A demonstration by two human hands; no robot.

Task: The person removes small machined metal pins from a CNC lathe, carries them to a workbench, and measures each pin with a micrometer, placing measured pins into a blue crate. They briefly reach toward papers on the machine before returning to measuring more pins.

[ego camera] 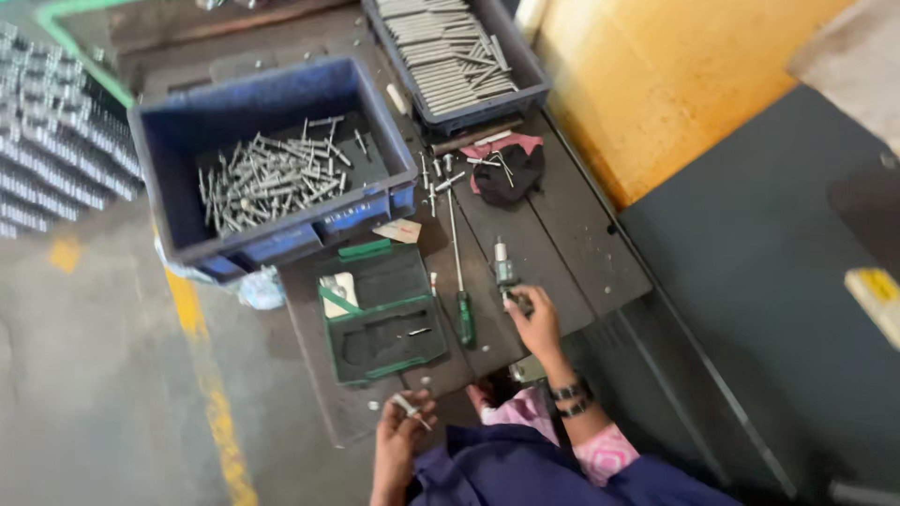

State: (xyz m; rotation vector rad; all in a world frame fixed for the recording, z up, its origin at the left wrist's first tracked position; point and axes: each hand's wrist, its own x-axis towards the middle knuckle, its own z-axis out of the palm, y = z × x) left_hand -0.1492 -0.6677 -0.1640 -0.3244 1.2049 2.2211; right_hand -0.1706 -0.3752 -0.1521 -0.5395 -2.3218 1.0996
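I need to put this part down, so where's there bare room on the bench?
Bare dark boards lie right of the micrometer, toward the bench's right edge below the dark cloth. Crowded: between the blue bin and that cloth, with loose pins and the long screwdriver; the open green case fills the near left.
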